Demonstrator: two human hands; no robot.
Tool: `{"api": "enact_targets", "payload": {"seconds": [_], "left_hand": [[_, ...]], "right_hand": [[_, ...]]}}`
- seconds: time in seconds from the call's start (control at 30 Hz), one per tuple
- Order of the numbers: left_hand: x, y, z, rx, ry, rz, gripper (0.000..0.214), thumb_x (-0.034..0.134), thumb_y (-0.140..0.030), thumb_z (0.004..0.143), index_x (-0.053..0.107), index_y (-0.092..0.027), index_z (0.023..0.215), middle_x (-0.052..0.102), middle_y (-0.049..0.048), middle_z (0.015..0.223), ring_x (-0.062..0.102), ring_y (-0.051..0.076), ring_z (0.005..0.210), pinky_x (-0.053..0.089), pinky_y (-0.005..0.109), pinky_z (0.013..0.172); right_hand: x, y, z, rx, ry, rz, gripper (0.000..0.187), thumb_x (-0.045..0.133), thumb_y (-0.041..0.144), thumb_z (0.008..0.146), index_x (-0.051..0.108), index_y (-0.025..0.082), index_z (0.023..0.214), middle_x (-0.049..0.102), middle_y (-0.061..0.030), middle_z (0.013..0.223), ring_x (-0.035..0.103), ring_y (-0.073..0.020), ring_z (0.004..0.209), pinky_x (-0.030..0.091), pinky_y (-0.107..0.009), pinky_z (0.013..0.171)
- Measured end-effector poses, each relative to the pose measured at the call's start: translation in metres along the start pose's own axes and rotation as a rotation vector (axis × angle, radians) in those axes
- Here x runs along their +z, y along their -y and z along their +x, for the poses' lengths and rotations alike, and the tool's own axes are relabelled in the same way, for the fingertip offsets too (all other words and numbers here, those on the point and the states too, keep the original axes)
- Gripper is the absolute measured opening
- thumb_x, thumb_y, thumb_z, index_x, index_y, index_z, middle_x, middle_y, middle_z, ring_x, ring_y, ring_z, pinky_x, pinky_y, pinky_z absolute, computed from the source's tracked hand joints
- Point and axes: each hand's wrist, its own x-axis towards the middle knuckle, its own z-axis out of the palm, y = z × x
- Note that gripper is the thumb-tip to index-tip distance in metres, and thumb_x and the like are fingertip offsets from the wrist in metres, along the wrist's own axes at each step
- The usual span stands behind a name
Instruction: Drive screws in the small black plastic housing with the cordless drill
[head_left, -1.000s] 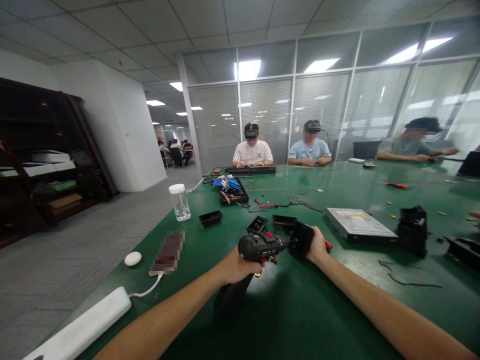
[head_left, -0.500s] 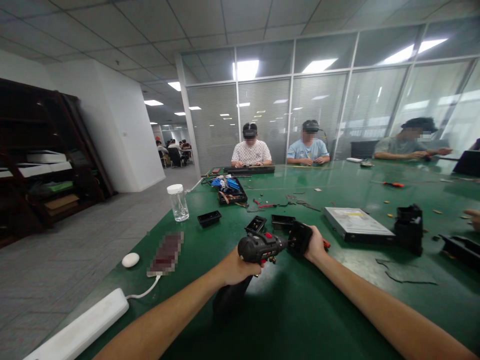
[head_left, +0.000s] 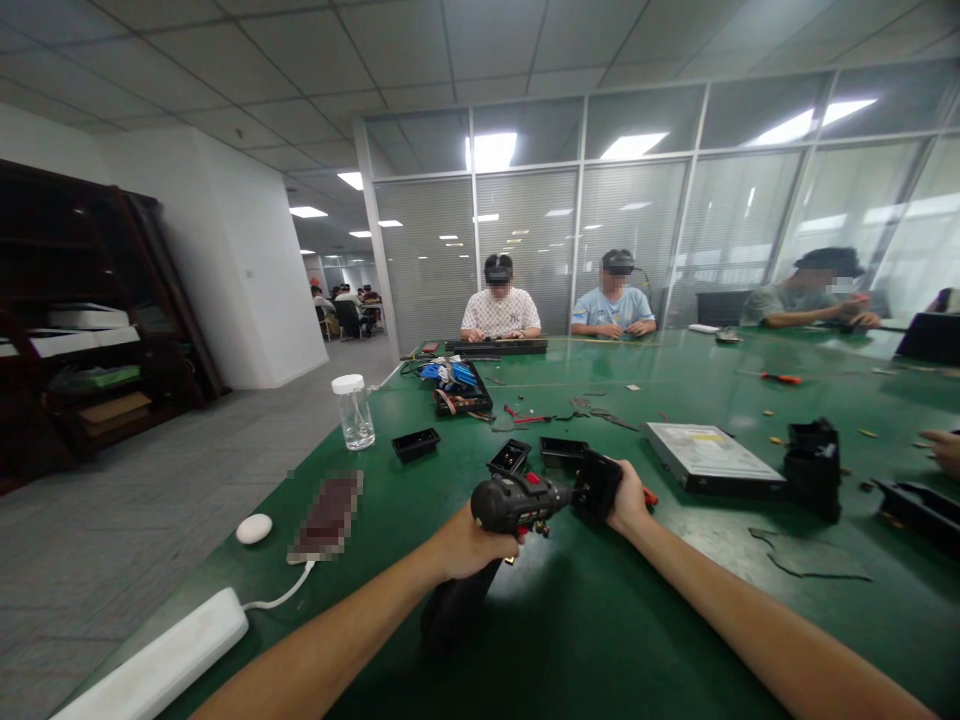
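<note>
My left hand (head_left: pixel 472 545) is wrapped round the grip of a black cordless drill (head_left: pixel 517 502) with red details. The drill points right, its tip at a small black plastic box (head_left: pixel 598 484); whether the bit touches a screw is too small to tell. My right hand (head_left: pixel 632 500) holds that box upright by its right side, above the table. Just beyond them lie a black box with small metallic bits inside (head_left: pixel 508 457) and another black box (head_left: pixel 564 452). A further black box (head_left: pixel 415 444) sits to the left.
On the green table (head_left: pixel 600 640) stand a lidded clear jar (head_left: pixel 354 415) and a flat metal disc drive (head_left: pixel 712 455). A tray of blue parts and wires (head_left: pixel 459 385) lies farther back. At left are a phone (head_left: pixel 328 515) and a white power strip (head_left: pixel 161 655). Several people sit around the table.
Both hands keep their hold on the drill and the black box, with the drill tip still at the box. The whole view has shifted slightly.
</note>
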Motion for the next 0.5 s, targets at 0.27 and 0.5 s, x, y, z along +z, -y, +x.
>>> {"api": "enact_targets", "payload": {"seconds": [0.27, 0.5], "left_hand": [[0.0010, -0.0014, -0.0015, -0.054, -0.033, -0.053, 0.018, 0.055, -0.012, 0.059, 0.059, -0.012, 0.077, 0.059, 0.0025, 0.075, 0.054, 0.015, 0.073, 0.042, 0.028, 0.068], [0.0009, -0.0007, -0.0001, -0.042, -0.014, -0.055, 0.017, 0.055, -0.011, 0.058, 0.058, -0.013, 0.075, 0.059, 0.0021, 0.072, 0.054, 0.016, 0.071, 0.043, 0.028, 0.068]], "right_hand": [[-0.0003, 0.0010, 0.0009, 0.057, -0.025, -0.017, 0.020, 0.042, 0.032, 0.068, 0.059, 0.021, 0.072, 0.061, -0.0026, 0.058, 0.055, -0.0189, 0.050, 0.042, -0.031, 0.046], [-0.0010, 0.0003, 0.0024, 0.054, -0.010, -0.026, 0.021, 0.043, 0.032, 0.067, 0.059, 0.020, 0.070, 0.061, -0.0031, 0.057, 0.054, -0.0194, 0.049, 0.042, -0.031, 0.045]]}}
